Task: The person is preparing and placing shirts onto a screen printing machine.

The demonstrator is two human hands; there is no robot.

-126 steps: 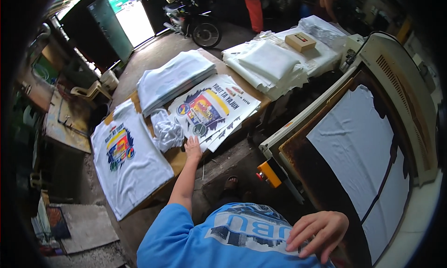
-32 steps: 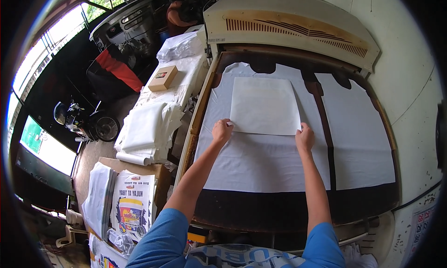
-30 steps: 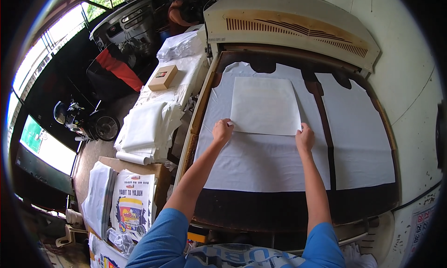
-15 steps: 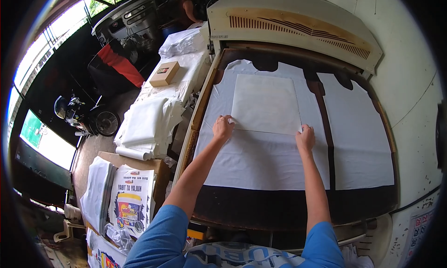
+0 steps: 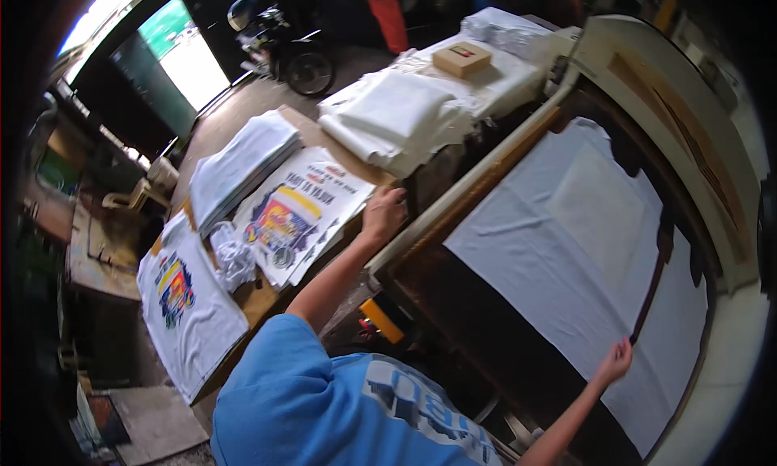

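Observation:
My left hand (image 5: 383,215) hangs in the air beside the right edge of a stack of white printed sheets (image 5: 333,189), fingers loosely bent and nothing visible in them. Over the lower part of the white fabric pieces (image 5: 518,243) is my right hand (image 5: 613,363), near the dark gap between them. Its fingers are loosely bent too, with no held thing showing; whether they touch the cloth is unclear. A plain off-white sheet (image 5: 603,211) lies flat on the larger fabric piece. Both pieces are spread on the dark bed of a press-like machine (image 5: 477,296).
The machine's raised, vented cover (image 5: 680,126) stands at the far right. Left of the sheets are folded white cloth (image 5: 243,162), a crumpled white bundle (image 5: 233,255) and a printed white shirt (image 5: 182,320). Beyond, a white-covered table bears a small cardboard box (image 5: 461,59). A motorcycle (image 5: 295,57) is parked behind.
The view has swung left toward the printed sheets. Both hands have let go of the off-white sheet's lower corners; my left hand has moved off the machine, my right lower over the fabric.

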